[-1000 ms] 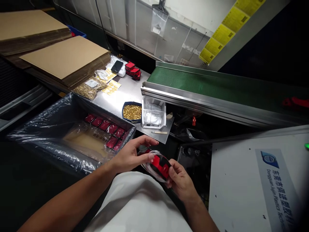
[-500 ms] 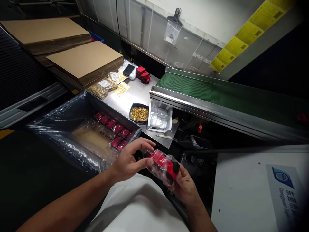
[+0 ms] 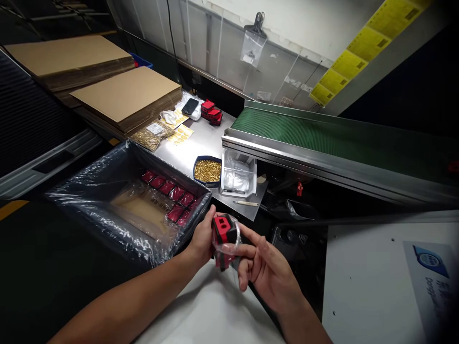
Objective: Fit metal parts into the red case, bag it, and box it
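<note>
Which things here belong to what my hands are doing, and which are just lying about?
In hand: bagged red part, held by left hand, right hand touching; lined box of red parts.
Lying about: brass-piece tray, phone, cardboard stacks, conveyor belt.

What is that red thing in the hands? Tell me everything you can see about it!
It is a small red and black plastic part, blocky, with dark spots on its red top. It sits upright inside a crinkly clear bag. The left hand grips it from the side; the right hand touches the bag. It is near a plastic-lined box.
</note>
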